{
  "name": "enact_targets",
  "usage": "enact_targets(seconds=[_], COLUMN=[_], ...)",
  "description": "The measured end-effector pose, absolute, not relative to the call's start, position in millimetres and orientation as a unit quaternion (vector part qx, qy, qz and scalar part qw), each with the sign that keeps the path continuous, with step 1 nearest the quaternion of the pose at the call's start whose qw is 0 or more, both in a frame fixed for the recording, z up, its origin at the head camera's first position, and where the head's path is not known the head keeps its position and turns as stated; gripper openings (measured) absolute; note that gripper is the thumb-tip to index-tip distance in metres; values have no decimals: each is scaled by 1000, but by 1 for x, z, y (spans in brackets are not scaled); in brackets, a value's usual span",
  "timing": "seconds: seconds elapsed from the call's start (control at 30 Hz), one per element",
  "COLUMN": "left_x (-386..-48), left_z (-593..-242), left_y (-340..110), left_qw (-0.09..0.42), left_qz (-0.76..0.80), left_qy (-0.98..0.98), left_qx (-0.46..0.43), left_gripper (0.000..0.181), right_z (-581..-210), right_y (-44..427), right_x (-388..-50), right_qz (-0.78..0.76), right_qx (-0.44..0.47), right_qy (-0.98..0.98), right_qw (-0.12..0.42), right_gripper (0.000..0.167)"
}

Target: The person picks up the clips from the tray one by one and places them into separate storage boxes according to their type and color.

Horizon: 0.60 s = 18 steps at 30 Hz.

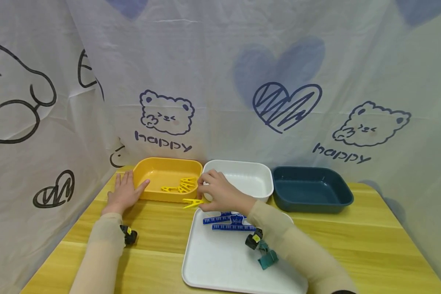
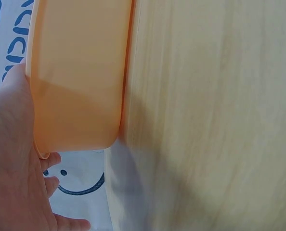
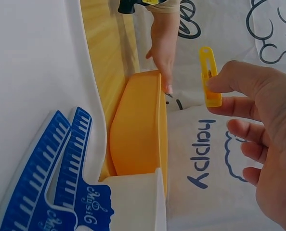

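"Clip [image 1: 195, 202] in the right grip [image 1: 222, 192], see? Thumb and forefinger are pinched on it."

"Where is it, exactly?"

"In the air by the front right corner of the yellow bin [image 1: 158, 173]. More yellow clips [image 1: 186, 185] lie inside that bin, so I'd call this the carrying step, just short of a release."

"And the left grip [image 1: 124, 194]?"

"At the yellow bin's left end, touching the rim, fingers straight and spread. Steadying it, I suppose."

"What does the next move call for, do you think?"

"A small lift over the yellow bin's front rim, I'd say, then parting thumb and finger above the others, without bumping the white bin [image 1: 250, 179] just to its right."

"Is there more to handle?"

"Looks so. On the counter [image 1: 150, 265], in front and to the right of the yellow bin, the tray [image 1: 217, 261] holds blue clips [image 1: 233, 227] and a green binder clip [image 1: 267, 260]. Farthest right of the yellow bin stands a dark teal bin [image 1: 312, 204]."
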<state>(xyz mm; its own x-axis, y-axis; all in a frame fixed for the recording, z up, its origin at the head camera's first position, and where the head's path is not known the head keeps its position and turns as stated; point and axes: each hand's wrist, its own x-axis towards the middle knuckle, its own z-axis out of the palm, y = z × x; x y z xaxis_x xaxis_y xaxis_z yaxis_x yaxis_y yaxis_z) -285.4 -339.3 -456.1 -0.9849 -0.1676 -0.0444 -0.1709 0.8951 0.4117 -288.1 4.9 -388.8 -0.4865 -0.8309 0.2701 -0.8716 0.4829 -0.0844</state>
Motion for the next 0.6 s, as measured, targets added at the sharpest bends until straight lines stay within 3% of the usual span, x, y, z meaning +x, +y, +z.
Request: enact_targets(seconds=[0.6], left_x=[-285], left_z=[-457], left_y=[-340], left_qw=[1], left_qz=[213], left_qy=[973], left_qx=[-87], left_gripper=[105], right_z=[-401], right_y=[-48], right_x=[-309], right_qz=[144], right_qx=[423], right_qy=[-887], right_qw=[116], right_gripper=[14])
